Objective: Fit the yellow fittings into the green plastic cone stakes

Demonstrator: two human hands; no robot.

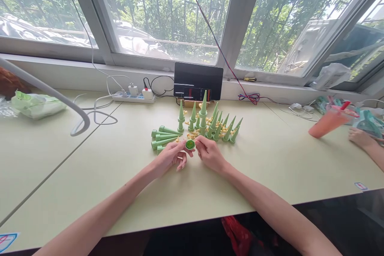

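Between my two hands is a green plastic spike (190, 144), its round open end turned toward me. My left hand (173, 155) pinches it from the left, with the lower fingers curled loosely. The fingertips of my right hand (210, 153) are closed at its right rim; whether they also hold a small part is hidden. Just beyond stand several green cone-tipped spikes (203, 118), points up. More green spikes (163, 137) lie on their sides by my left hand. Small yellowish plastic pieces (193, 133) are scattered among them.
A black tablet (198, 78) leans at the window, a phone with a timer (196, 94) before it. A power strip (133, 96) with cables lies left; a grey curved tube (45, 86) crosses the left. Right are a tilted drink cup (331, 120) and another person's hand (361, 137).
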